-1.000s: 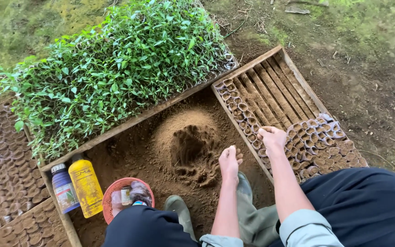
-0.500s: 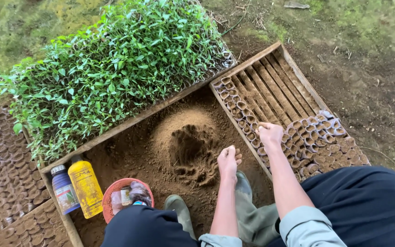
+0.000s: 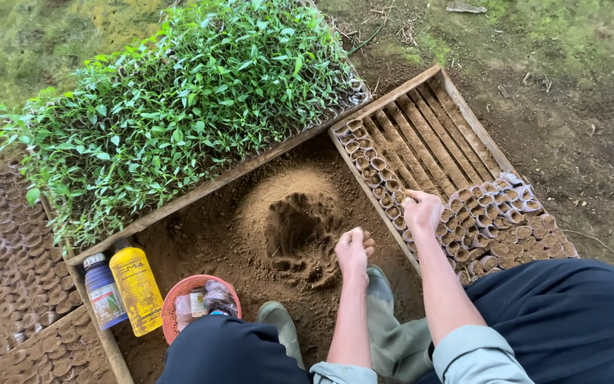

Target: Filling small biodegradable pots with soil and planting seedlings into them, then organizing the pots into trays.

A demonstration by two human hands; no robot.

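— What are the hands doing?

— The left hand (image 3: 353, 250) is closed into a loose fist at the edge of the soil mound (image 3: 294, 213), knuckles up; whether it grips soil I cannot tell. The right hand (image 3: 422, 211) has its fingers curled, pinching at a small paper pot (image 3: 408, 202) on the near rim of the wooden tray (image 3: 421, 135).

— And around them?

— More rolled pots (image 3: 506, 220) fill the tray's near end and a row runs along its left edge; the far slats are bare. The mound has a scooped hollow. Beyond it stands a bed of green seedlings (image 3: 179, 114). Left of the person's knee sit a yellow bottle (image 3: 136, 288), a blue bottle (image 3: 103, 291) and a red basket (image 3: 197, 302).
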